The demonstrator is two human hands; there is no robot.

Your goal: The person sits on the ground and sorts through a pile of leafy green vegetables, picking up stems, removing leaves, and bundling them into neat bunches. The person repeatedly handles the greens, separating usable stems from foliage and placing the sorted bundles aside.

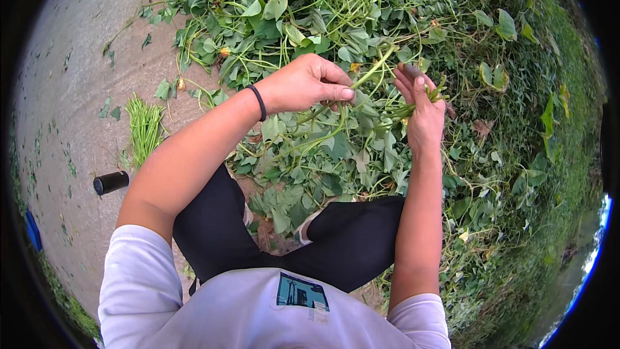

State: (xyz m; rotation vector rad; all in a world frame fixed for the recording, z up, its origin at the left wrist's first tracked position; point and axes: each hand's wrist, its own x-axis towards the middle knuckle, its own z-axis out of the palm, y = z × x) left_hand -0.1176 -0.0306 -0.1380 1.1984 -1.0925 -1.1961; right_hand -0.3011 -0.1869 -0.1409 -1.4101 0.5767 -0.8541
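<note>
My left hand (pixel 321 84), with a black band at its wrist, pinches a leafy green vine (pixel 376 70) between thumb and fingers. The vine's bare end slants up to the right, and its leaves hang below the hand. To the right, my right hand (pixel 423 105) is closed around a small bunch of cut green stems (pixel 402 112), whose tips stick out past the thumb. Its fingertips are close to the vine; whether they touch it I cannot tell. A large heap of leafy vines (pixel 284 10) spreads beyond and beneath both hands.
On the concrete ground (pixel 77 97) at the left lies a pile of trimmed green stems (pixel 143 128). Nearer to me is a black cylinder (pixel 111 183). A blue object (pixel 33 231) shows at the left rim. Grass (pixel 568 155) borders the right side.
</note>
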